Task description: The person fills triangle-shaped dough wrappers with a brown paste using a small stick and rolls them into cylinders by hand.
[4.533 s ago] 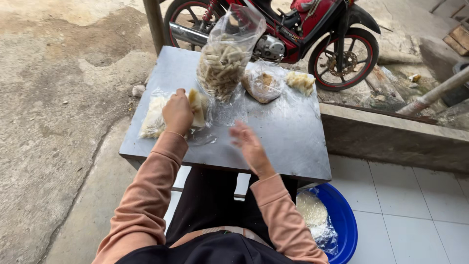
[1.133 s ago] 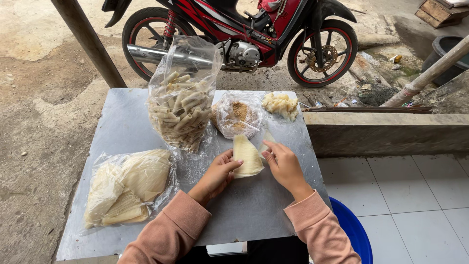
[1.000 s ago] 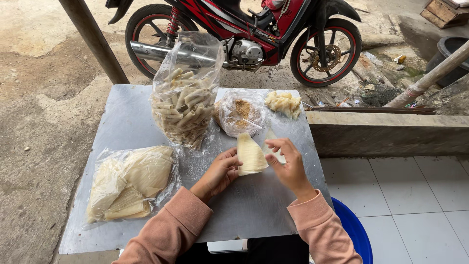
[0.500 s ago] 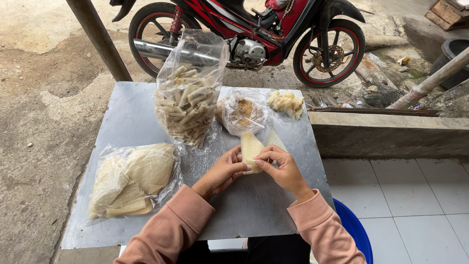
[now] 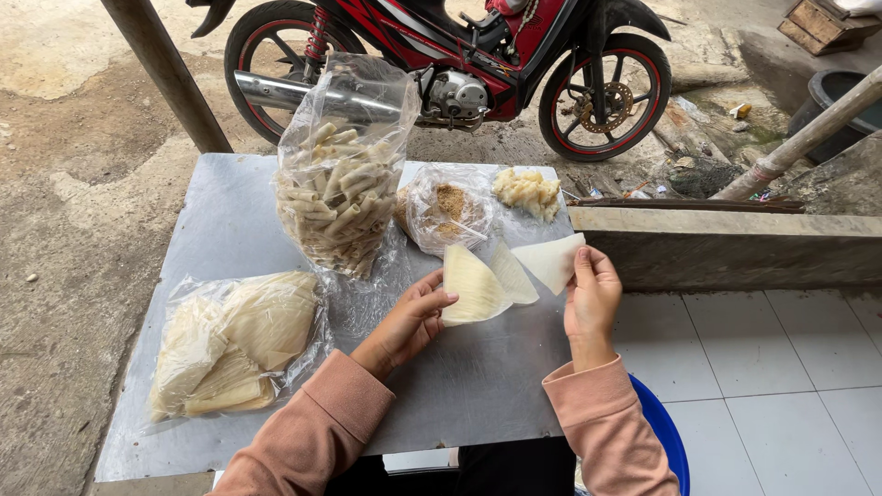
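My left hand (image 5: 411, 320) holds a pale triangular wrapper sheet (image 5: 470, 287) by its edge, low over the metal table (image 5: 220, 230). A second thin sheet (image 5: 514, 274) sits just behind it. My right hand (image 5: 591, 294) pinches another whitish triangular sheet (image 5: 552, 260), lifted to the right of the first. Beyond them lies a small clear bag of brown crumbly filling (image 5: 446, 209). A tall clear bag of rolled pastry sticks (image 5: 337, 188) stands left of it.
A flat plastic bag of stacked wrapper sheets (image 5: 231, 337) lies at the table's left. A small pile of rolled pieces (image 5: 527, 190) sits at the far right corner. A red motorbike (image 5: 459, 64) stands behind. A blue basin (image 5: 668, 441) is under the right edge; a post (image 5: 165, 73) rises at the left.
My hands were together on one stack of sheets; now they have spread apart, the right hand pulling one sheet away to the right while the left keeps the others.
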